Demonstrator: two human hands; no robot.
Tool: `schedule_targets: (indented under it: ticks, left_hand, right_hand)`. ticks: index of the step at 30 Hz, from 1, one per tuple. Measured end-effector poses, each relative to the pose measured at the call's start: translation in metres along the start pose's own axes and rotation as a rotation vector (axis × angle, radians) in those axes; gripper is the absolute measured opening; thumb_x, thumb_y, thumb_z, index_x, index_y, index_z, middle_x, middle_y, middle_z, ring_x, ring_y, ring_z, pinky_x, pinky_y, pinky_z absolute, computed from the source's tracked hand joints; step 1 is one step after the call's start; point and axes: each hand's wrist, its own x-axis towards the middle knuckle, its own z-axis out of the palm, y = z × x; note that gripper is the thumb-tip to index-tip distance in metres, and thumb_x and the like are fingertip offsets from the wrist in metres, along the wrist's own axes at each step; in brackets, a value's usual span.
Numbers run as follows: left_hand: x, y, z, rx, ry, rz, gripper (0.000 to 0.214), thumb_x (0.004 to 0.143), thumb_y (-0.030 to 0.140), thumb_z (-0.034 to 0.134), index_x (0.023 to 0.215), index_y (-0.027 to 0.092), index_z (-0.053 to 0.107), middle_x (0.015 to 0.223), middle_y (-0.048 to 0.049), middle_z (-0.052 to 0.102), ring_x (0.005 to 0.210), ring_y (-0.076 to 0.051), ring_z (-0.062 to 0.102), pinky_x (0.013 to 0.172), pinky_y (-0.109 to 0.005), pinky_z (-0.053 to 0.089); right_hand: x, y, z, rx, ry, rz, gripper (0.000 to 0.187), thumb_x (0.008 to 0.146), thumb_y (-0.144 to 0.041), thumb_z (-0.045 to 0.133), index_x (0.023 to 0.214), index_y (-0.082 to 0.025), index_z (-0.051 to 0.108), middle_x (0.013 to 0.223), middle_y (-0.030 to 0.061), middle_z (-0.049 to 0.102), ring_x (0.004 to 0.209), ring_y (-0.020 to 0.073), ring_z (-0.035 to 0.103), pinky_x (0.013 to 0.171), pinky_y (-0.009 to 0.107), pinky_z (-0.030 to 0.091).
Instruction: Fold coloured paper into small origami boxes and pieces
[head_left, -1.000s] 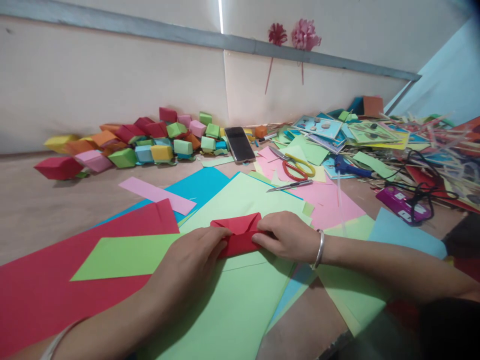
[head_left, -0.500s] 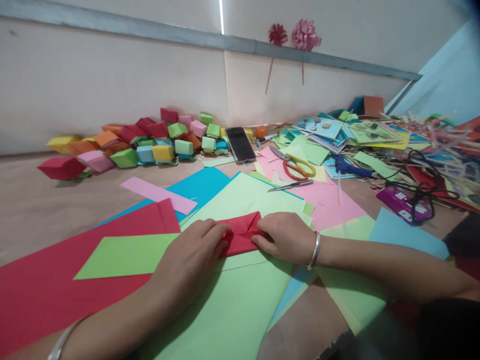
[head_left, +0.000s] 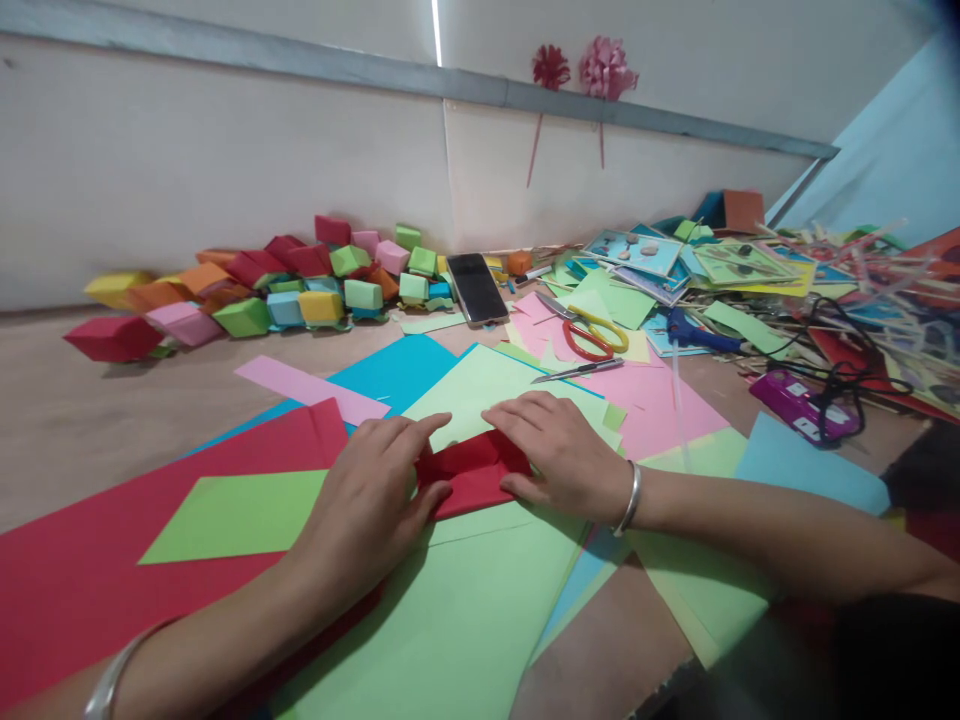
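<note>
A small folded piece of red paper (head_left: 472, 478) lies on a light green sheet (head_left: 465, 610) in front of me. My left hand (head_left: 371, 500) covers its left end, fingers stretched flat over the top edge. My right hand (head_left: 559, 450) presses on its right end, fingers extended along the top and thumb at the lower edge. Both wrists wear silver bangles. Neither hand lifts the paper; both press it flat against the table.
Large red (head_left: 82, 570), blue (head_left: 397, 365), pink (head_left: 652, 400) and green sheets cover the table. A row of folded paper cubes (head_left: 300, 280) lines the wall. A phone (head_left: 477, 288), scissors (head_left: 589, 335), a craft knife (head_left: 577, 371) and a cluttered pile (head_left: 810, 290) lie beyond.
Both hands have slid forward over the red paper, fingers spreading flat across its top edge; more of the folded piece is covered than before.
</note>
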Motion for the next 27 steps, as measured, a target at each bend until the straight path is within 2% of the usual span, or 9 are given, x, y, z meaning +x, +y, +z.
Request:
schedule_targets:
  ticks: [2,5,7,9,12,16,18,22,27]
  left_hand:
    - [0.002,0.000,-0.003,-0.030,-0.020,0.007,0.022,0.085,0.023,0.055,0.101,0.015,0.068,0.078,-0.0070,0.065,0.075,-0.025,0.056,0.065,-0.035,0.045]
    - [0.003,0.001,-0.007,-0.014,-0.033,0.088,0.022,0.085,0.016,0.049,0.074,0.019,0.068,0.073,-0.0058,0.064,0.069,-0.022,0.055,0.059,-0.031,0.041]
    - [0.001,0.003,-0.009,0.069,-0.018,0.181,0.024,0.086,0.013,0.048,0.073,0.019,0.067,0.075,-0.0059,0.067,0.070,-0.022,0.055,0.061,-0.032,0.041]
    - [-0.001,0.005,-0.011,0.172,-0.013,0.274,0.024,0.087,0.012,0.047,0.078,0.019,0.068,0.083,-0.0070,0.070,0.075,-0.024,0.058,0.064,-0.035,0.041]
    - [-0.006,0.010,-0.014,0.277,-0.029,0.347,0.025,0.086,0.011,0.044,0.087,0.017,0.069,0.096,-0.0099,0.074,0.086,-0.029,0.062,0.068,-0.039,0.043]
    - [-0.011,0.022,-0.019,0.284,-0.040,0.355,0.032,0.079,0.005,0.040,0.089,0.015,0.069,0.093,-0.0115,0.075,0.083,-0.028,0.065,0.066,-0.039,0.045]
    - [-0.012,0.027,-0.021,0.269,-0.037,0.343,0.031,0.081,0.008,0.040,0.089,0.014,0.069,0.090,-0.0121,0.075,0.079,-0.028,0.065,0.063,-0.039,0.046]
    - [-0.011,0.026,-0.019,0.262,-0.028,0.366,0.028,0.090,0.015,0.041,0.087,0.014,0.069,0.091,-0.0127,0.075,0.080,-0.029,0.067,0.064,-0.041,0.049]
    - [-0.012,0.019,-0.014,0.200,-0.066,0.349,0.027,0.093,0.014,0.040,0.089,0.015,0.067,0.090,-0.0113,0.075,0.076,-0.027,0.068,0.062,-0.040,0.052]
  right_hand:
    - [0.001,0.000,0.001,0.019,0.000,-0.012,0.046,0.079,-0.026,0.072,0.121,-0.012,0.059,0.109,0.0114,0.068,0.105,0.0256,0.054,0.078,0.036,0.037]
    - [0.000,-0.001,0.002,-0.021,0.071,-0.100,0.005,0.085,-0.020,0.066,0.088,-0.016,0.066,0.085,0.0034,0.069,0.092,0.0197,0.056,0.072,0.033,0.032]
    - [-0.001,-0.001,0.002,-0.114,0.121,-0.207,0.019,0.091,-0.012,0.055,0.074,-0.017,0.062,0.074,0.0008,0.065,0.085,0.0165,0.055,0.072,0.033,0.029]
    - [-0.003,-0.002,0.001,-0.216,0.131,-0.294,0.028,0.092,-0.005,0.048,0.070,-0.016,0.061,0.069,0.0002,0.063,0.079,0.0150,0.053,0.073,0.034,0.027]
    - [-0.006,-0.003,-0.003,-0.282,0.075,-0.335,0.026,0.091,-0.003,0.049,0.072,-0.016,0.062,0.072,0.0018,0.063,0.077,0.0150,0.051,0.071,0.034,0.027]
    - [-0.010,-0.007,-0.009,-0.298,-0.035,-0.328,0.021,0.094,-0.008,0.050,0.080,-0.014,0.064,0.080,0.0052,0.065,0.077,0.0161,0.052,0.068,0.032,0.028]
    - [-0.012,-0.010,-0.010,-0.314,-0.060,-0.337,0.020,0.095,-0.010,0.049,0.083,-0.013,0.065,0.080,0.0065,0.065,0.076,0.0170,0.053,0.067,0.033,0.030]
    - [-0.014,-0.013,-0.009,-0.344,-0.032,-0.368,0.021,0.094,-0.009,0.048,0.081,-0.012,0.064,0.077,0.0078,0.064,0.074,0.0179,0.054,0.070,0.034,0.034]
    - [-0.014,-0.013,-0.007,-0.388,0.060,-0.452,0.024,0.091,-0.004,0.047,0.074,-0.012,0.062,0.070,0.0076,0.063,0.069,0.0174,0.054,0.071,0.035,0.038]
